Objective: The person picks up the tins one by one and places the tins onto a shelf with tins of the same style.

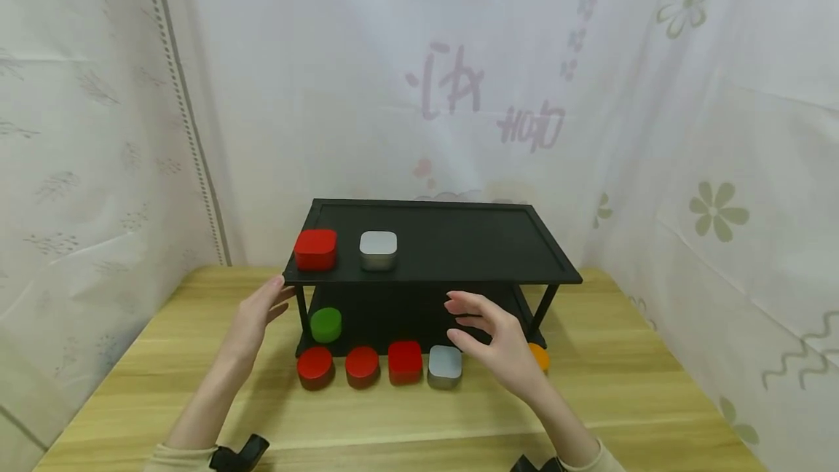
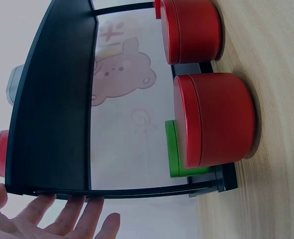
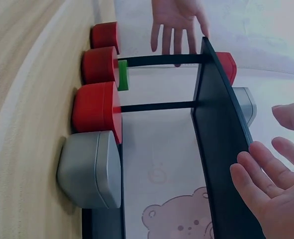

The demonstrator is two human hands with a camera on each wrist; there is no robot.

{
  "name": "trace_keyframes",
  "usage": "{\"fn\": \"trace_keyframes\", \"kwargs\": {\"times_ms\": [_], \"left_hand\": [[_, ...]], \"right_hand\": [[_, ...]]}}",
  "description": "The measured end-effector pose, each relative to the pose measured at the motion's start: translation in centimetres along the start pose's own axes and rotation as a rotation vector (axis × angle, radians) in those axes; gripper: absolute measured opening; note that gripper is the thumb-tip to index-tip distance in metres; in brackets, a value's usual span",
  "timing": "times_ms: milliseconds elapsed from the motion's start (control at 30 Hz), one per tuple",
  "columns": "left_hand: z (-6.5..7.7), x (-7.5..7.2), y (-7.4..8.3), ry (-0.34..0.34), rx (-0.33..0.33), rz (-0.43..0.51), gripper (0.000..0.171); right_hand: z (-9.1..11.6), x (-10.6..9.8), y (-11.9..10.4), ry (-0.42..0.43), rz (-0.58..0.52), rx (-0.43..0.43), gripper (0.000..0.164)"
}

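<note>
A black two-tier shelf (image 1: 459, 242) stands on the table. My left hand (image 1: 255, 308) touches the left front corner of its upper tier, fingers extended. My right hand (image 1: 498, 344) hovers before the shelf's right half, fingers loosely bent and holding nothing. A red squarish tin (image 1: 316, 252) and a silver squarish tin (image 1: 378, 252) sit on the upper tier's left part. On the lower tier at left is a green round tin (image 1: 326, 325). Along the front stand two red round tins (image 1: 315, 368), a red square tin (image 1: 405, 363) and a silver square tin (image 1: 445, 367).
An orange round lid or tin (image 1: 540, 357) is partly hidden behind my right hand. The wooden table (image 1: 393, 428) extends around the shelf. Printed white curtains (image 1: 367, 93) hang behind and at both sides. Thin posts (image 1: 545, 306) hold up the upper tier.
</note>
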State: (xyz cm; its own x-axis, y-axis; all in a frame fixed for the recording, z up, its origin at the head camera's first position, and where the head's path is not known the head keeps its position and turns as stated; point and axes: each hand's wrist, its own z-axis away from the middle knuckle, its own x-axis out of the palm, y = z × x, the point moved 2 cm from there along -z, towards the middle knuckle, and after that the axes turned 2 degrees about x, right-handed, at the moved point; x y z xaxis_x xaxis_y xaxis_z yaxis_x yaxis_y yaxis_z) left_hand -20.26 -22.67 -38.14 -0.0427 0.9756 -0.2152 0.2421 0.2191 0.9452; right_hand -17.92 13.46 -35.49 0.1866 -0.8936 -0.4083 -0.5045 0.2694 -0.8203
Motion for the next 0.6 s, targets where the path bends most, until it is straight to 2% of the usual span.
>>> {"fn": "trace_keyframes", "kwargs": {"times_ms": [233,467,600], "left_hand": [[0.0,0.1,-0.1,-0.006,-0.011,-0.018,0.059],[0.1,0.1,0.1,-0.008,-0.01,-0.031,0.06],[0.2,0.1,0.2,-0.006,-0.019,-0.031,0.061]], "right_hand": [[0.4,0.1,2.4,-0.009,0.032,-0.001,0.044],[0.7,0.3,1.5,-0.011,0.053,0.019,0.045],[0.7,0.4,2.4,-0.019,0.081,0.027,0.046]]}}
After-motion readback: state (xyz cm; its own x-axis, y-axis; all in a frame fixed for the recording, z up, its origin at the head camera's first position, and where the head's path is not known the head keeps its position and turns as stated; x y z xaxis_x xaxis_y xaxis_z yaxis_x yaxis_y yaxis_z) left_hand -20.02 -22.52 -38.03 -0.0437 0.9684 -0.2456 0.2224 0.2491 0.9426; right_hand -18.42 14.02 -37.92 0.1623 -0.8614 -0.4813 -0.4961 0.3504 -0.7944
